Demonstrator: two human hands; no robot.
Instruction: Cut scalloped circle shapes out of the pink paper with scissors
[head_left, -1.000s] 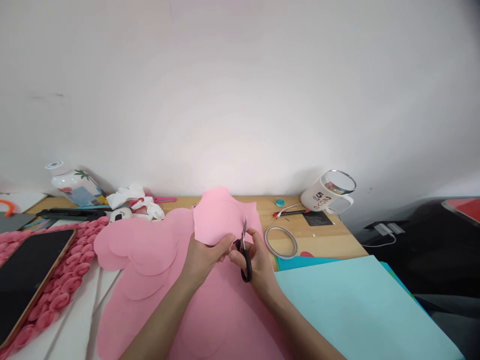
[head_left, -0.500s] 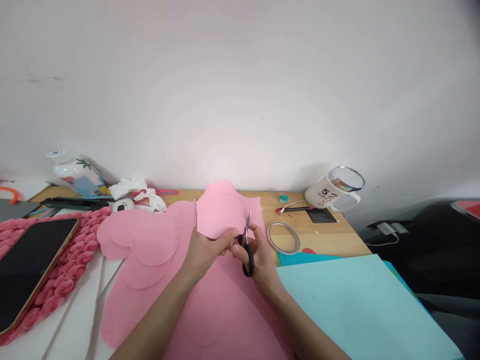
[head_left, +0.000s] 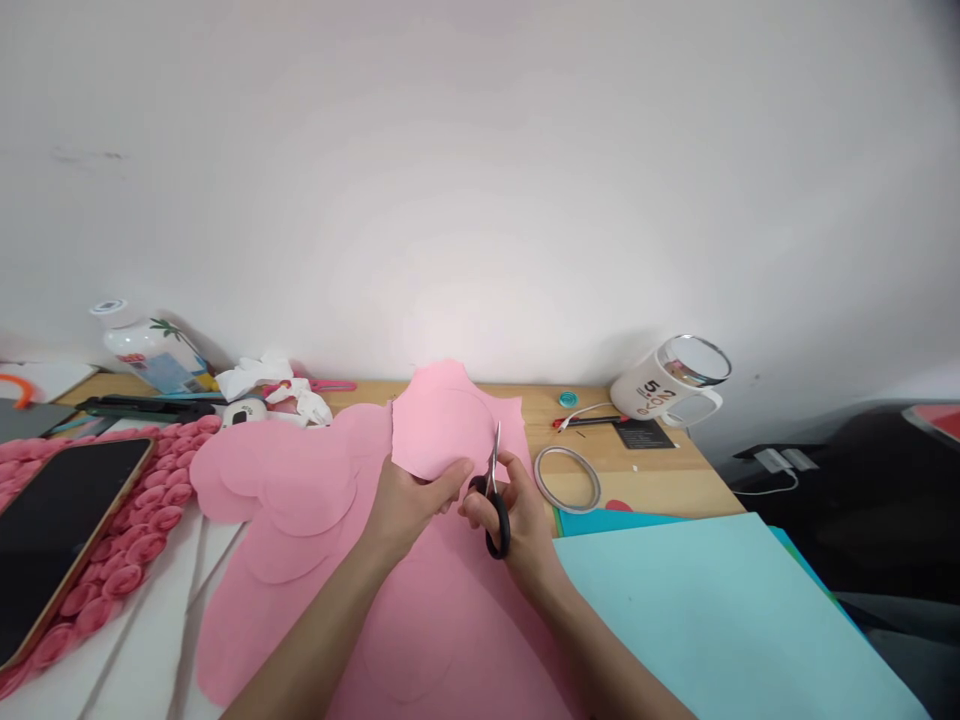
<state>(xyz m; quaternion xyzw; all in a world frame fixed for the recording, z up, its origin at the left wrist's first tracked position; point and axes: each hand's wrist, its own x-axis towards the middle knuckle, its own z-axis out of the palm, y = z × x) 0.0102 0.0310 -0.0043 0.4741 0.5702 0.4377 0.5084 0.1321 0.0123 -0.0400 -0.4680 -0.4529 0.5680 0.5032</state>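
Note:
My left hand pinches the lower edge of a pink paper piece and holds it up over the desk. My right hand grips black-handled scissors, fingers through the loops, blades pointing up into the right side of that piece. A large pink sheet lies flat under both hands. Cut pink circles overlap just left of my left hand.
A light blue sheet covers the right front. A tape ring, a white mug and a small black card lie at the back right. A phone rests on pink paper roses at the left; bottle and clutter behind.
The view has shifted slightly. Both hands stay on the pink piece, and the scissors have edged a little along its right side.

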